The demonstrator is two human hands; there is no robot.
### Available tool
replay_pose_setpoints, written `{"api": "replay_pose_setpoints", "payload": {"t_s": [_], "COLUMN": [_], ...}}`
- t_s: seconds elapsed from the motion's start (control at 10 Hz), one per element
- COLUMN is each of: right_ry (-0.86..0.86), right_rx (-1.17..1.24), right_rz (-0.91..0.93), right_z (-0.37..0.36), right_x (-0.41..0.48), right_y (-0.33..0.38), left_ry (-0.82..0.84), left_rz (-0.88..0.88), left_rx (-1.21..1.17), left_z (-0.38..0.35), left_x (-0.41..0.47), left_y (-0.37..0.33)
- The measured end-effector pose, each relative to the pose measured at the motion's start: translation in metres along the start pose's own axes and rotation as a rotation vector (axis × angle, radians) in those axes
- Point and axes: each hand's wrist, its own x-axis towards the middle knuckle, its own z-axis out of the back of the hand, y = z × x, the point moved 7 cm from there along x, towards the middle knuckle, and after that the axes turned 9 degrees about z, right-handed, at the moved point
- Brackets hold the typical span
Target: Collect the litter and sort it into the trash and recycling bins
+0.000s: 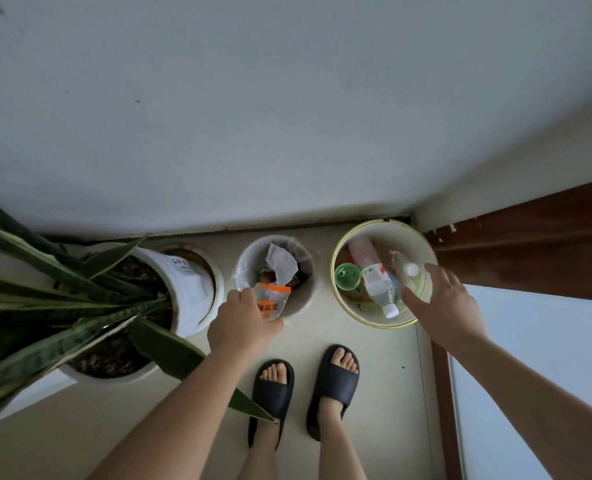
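Note:
Two round bins stand on the floor against the wall. The smaller trash bin (306, 296) holds crumpled paper (282, 265) and wrappers. My left hand (241, 325) holds an orange and clear snack wrapper (272, 301) over its near rim. The wider gold-rimmed recycling bin (343, 299) holds a clear plastic bottle (379, 287), a pink bottle (362, 249) and a green bottle (347, 277). My right hand (441, 303) reaches over its right side, gripping a pale bottle with a white cap (409, 271).
A large potted snake plant (80, 299) in a white pot stands left of the trash bin, with a leaf across my left forearm. A brown wooden frame (530, 244) and pale panel lie to the right. My feet in dark slides (334, 386) stand on the beige floor.

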Motion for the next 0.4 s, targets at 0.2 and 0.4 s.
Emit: {"api": "replay_pose_setpoints", "payload": {"t_s": [0.2,0.4], "right_ry": [0.021,0.004], "right_rx": [-0.01,-0.01], "right_rz": [0.04,0.032], "right_z": [-0.007,-0.015], "right_x": [-0.006,-0.009], "right_y": [0.0,-0.003], "left_ry": [-0.008,-0.036], "left_rz": [0.108,0.146], "left_rx": [-0.02,-0.027], "left_z": [0.001,0.006], "left_x": [0.012,0.021], "left_y": [0.004,0.018]}}
